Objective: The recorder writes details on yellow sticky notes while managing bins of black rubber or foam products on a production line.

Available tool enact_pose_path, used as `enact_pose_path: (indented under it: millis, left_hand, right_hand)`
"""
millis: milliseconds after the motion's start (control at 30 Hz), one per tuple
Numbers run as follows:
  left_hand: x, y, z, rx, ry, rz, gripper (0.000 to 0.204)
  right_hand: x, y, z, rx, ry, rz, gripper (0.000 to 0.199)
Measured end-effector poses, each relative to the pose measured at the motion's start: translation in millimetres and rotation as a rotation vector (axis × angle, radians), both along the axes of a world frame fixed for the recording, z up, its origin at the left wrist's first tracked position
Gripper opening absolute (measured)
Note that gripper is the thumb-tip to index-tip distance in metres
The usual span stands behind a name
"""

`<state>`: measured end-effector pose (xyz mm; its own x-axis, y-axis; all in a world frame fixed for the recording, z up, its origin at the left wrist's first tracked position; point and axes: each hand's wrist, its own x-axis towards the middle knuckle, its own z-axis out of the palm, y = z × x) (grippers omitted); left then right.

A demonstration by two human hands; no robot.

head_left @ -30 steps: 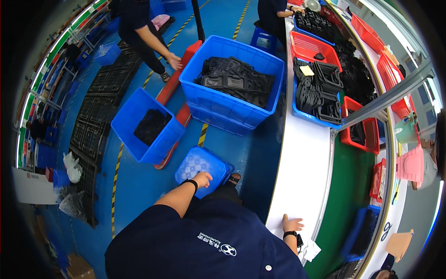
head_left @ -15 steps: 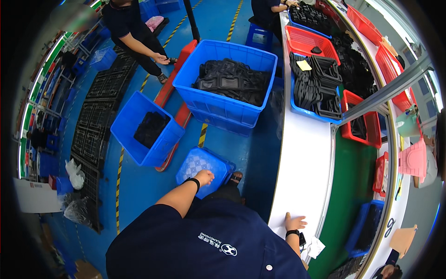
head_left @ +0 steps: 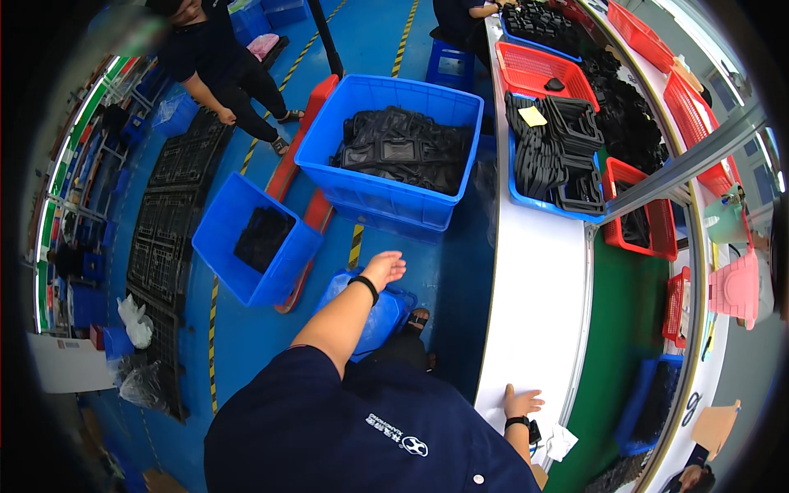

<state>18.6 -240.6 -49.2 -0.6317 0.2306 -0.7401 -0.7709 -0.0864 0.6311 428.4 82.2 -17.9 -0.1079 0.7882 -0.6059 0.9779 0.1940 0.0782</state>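
My left hand point(head_left: 385, 269) is held out in front of me over a blue plastic stool point(head_left: 374, 324), its fingers loosely extended with nothing in them. Beyond it stands a large blue crate point(head_left: 374, 191) heaped with black plastic frame-shaped parts point(head_left: 403, 148). To its left, a smaller blue bin point(head_left: 218, 238) has some black pieces point(head_left: 263, 238) at the bottom. My right hand point(head_left: 522, 403) rests on the white tabletop point(head_left: 530, 304), fingers spread and holding nothing. A crumpled white paper point(head_left: 561, 442) lies close to that wrist.
A blue tray point(head_left: 518, 193) of stacked black frames and a red basket point(head_left: 542, 70) sit farther up the table. A red pallet jack point(head_left: 316, 215) extends under the crates. A co-worker point(head_left: 218, 74) stands at far left; black pallets point(head_left: 164, 230) line the floor.
My left hand has risen from over the stool and moved forward and right, its fingers opening out. My right hand has stayed on the table. The co-worker's arm has dropped lower.
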Motion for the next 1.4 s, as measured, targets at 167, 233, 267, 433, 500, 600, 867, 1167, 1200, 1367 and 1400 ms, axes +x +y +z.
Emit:
enact_pose_path:
  millis: [167,233,267,433,500,600,867,1167,1200,1367,1400]
  left_hand:
    - [-79.2,53.6,-5.8,0.079,0.038,0.184,0.030]
    - [-103.6,70.4,-10.3,0.088,0.026,0.217,0.032]
    - [-114.4,77.6,-14.2,0.085,0.014,0.222,0.029]
    - [-152.7,108.3,-36.0,0.079,-0.026,0.213,0.036]
    - [-166.8,121.8,-40.4,0.055,-0.033,0.221,0.044]
    - [-183.5,132.7,-46.0,0.025,-0.025,0.200,0.049]
    - [-193.1,141.1,-31.6,0.042,-0.243,0.321,0.041]
    - [-219.6,145.8,-26.6,-0.011,-0.196,0.480,0.028]
    - [-225.7,141.0,-28.8,-0.009,-0.186,0.477,0.027]
    - [-248.3,135.9,-27.9,-0.028,-0.191,0.491,0.020]
    - [-252.1,138.6,-23.6,-0.035,-0.160,0.510,0.019]
  right_hand:
    - [6.8,0.4,-4.0,0.013,0.022,-0.010,0.118]
    - [6.9,-3.6,-1.2,0.016,0.032,-0.059,0.117]
    - [7.1,-4.7,-0.4,0.014,0.023,-0.070,0.117]
    - [8.9,-10.6,-0.4,0.049,0.049,-0.092,0.116]
    - [14.6,-11.8,-7.1,0.076,0.050,-0.082,0.116]
    - [20.5,-15.8,-10.8,0.111,0.076,-0.057,0.115]
    - [15.1,-20.9,-7.0,0.117,0.060,-0.082,0.114]
    - [14.1,-22.7,-5.4,0.085,0.052,-0.101,0.109]
    - [10.5,-22.5,-4.2,0.091,0.057,-0.095,0.111]
    - [6.7,-26.0,-0.2,0.105,0.057,-0.084,0.113]
    - [4.1,-24.9,2.9,0.101,0.074,-0.089,0.113]
